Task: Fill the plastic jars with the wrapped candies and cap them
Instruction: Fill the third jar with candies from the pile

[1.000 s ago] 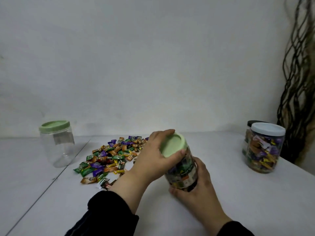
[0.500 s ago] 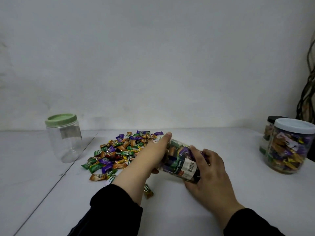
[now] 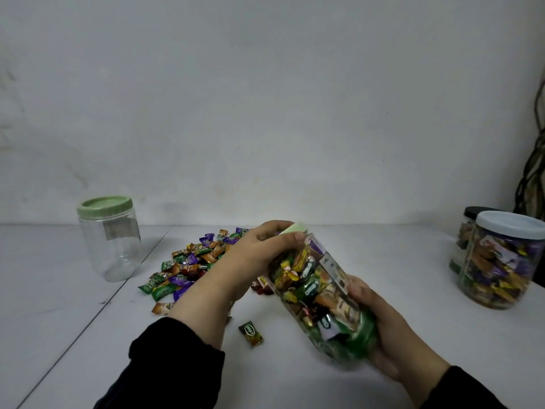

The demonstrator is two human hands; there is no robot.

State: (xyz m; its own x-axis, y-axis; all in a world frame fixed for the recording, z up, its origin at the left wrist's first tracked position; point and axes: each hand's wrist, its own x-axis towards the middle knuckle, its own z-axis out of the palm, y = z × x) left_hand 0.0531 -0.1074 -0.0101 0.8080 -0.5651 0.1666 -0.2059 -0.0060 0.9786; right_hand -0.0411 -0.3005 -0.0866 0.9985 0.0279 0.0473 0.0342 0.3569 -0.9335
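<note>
A clear plastic jar [image 3: 317,293] full of wrapped candies lies tilted between my hands above the table, its bottom toward me. My left hand [image 3: 259,252] grips its pale green lid [image 3: 293,227] at the far end. My right hand [image 3: 380,329] cups the jar's base from the right. A heap of loose wrapped candies [image 3: 191,264] lies on the white table behind my left arm. One green candy [image 3: 251,333] lies alone near my left forearm. An empty clear jar [image 3: 110,237] with a green lid stands at the left.
Two filled, capped jars stand at the right edge: one with a white lid [image 3: 501,264], and behind it one with a black lid [image 3: 469,228]. Dark twisted branches [image 3: 533,172] hang at the far right. A seam [image 3: 97,305] runs across the table [image 3: 295,385] on the left.
The filled jar went from upright to lying on its side, and is now lifted and tilted with its base toward me. My head turned left.
</note>
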